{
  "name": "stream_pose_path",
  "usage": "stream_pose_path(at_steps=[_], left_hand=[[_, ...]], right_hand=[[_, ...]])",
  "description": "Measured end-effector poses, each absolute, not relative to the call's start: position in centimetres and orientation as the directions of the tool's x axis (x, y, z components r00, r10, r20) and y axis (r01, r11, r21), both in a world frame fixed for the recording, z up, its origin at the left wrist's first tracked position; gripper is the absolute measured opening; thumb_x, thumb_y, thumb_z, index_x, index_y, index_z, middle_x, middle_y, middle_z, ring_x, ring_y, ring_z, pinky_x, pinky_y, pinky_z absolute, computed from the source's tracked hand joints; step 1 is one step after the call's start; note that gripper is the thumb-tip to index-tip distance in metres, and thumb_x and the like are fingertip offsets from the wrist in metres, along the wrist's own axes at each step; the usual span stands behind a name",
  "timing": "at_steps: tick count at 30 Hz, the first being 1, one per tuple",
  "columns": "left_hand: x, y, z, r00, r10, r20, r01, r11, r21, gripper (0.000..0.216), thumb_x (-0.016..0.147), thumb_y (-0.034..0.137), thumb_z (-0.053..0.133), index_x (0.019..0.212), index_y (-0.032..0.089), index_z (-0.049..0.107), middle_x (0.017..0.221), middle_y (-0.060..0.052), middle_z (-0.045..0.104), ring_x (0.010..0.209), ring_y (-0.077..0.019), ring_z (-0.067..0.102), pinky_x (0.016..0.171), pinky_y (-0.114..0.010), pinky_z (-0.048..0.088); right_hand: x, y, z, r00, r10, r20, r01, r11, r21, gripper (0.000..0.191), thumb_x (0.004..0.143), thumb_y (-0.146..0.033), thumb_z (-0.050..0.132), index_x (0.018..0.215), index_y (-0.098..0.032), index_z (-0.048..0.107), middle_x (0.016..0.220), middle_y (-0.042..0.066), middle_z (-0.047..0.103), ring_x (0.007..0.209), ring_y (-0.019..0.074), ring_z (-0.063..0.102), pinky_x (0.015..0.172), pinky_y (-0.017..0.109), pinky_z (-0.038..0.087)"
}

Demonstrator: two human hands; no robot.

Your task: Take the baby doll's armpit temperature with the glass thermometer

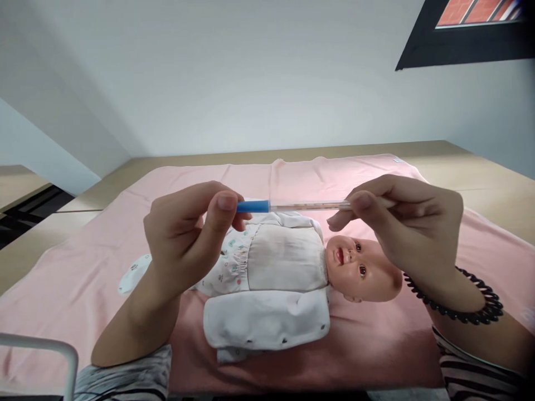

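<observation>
A thin clear thermometer (305,206) with a blue cap (253,206) is held level between both hands above a baby doll (288,273). My left hand (188,236) pinches the blue cap end with thumb and fingers. My right hand (401,223) pinches the other end. The doll lies on its back in white clothes, head to the right, on a pink blanket (83,267). A black coil band (460,303) circles my right wrist.
The pink blanket covers a beige table (480,172) that meets a white wall at the back. A white metal rail (45,348) shows at the lower left. A dark window frame (463,39) sits at the top right.
</observation>
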State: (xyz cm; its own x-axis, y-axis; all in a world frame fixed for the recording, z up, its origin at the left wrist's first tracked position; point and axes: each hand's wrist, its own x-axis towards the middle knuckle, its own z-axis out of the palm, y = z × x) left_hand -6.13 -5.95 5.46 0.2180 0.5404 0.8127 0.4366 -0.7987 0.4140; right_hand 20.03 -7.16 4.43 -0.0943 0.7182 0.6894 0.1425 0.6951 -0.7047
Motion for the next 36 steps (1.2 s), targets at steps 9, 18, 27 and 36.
stream_pose_path(at_steps=[9,18,27,36], left_hand=[[-6.5,-5.6,5.1,0.244,0.544,0.803,0.509,-0.776,0.371,0.01,0.097,0.036,0.064,0.095,0.032,0.074,0.077,0.003,0.071,0.068,-0.0131,0.067,0.058,-0.033,0.052],[-6.4,-5.1,4.9,0.232,0.485,0.843,0.457,-0.82,0.345,0.025,0.084,0.016,0.077,0.101,0.034,0.074,0.092,0.005,0.075,0.089,-0.0176,0.071,0.074,-0.04,0.06],[-6.4,-5.0,5.1,0.224,0.436,0.872,0.431,-0.846,0.312,0.029,0.081,0.013,0.079,0.098,0.036,0.076,0.092,0.007,0.077,0.085,-0.0175,0.073,0.07,-0.04,0.063],[-6.2,-5.4,4.8,0.269,0.542,0.796,0.509,-0.782,0.36,0.009,0.09,0.027,0.072,0.098,0.031,0.075,0.079,0.006,0.076,0.069,-0.0138,0.072,0.06,-0.031,0.059]], right_hand=[[20.1,-6.8,4.8,-0.049,0.717,0.696,0.166,0.693,-0.702,0.002,0.094,-0.019,0.075,0.092,-0.02,0.075,0.079,0.0,0.074,0.072,0.0145,0.072,0.07,0.027,0.065],[20.1,-7.1,4.9,-0.045,0.671,0.74,0.246,0.725,-0.643,0.018,0.084,-0.013,0.083,0.095,-0.026,0.078,0.089,-0.002,0.075,0.079,0.017,0.073,0.073,0.032,0.066],[20.5,-7.5,5.0,-0.043,0.641,0.766,0.348,0.728,-0.59,0.018,0.084,-0.02,0.085,0.095,-0.032,0.08,0.089,-0.002,0.075,0.078,0.0225,0.072,0.068,0.042,0.065],[20.2,-6.5,4.5,0.045,0.639,0.768,0.254,0.736,-0.627,0.014,0.086,-0.014,0.081,0.088,-0.028,0.08,0.078,-0.004,0.073,0.068,0.015,0.07,0.062,0.03,0.063]])
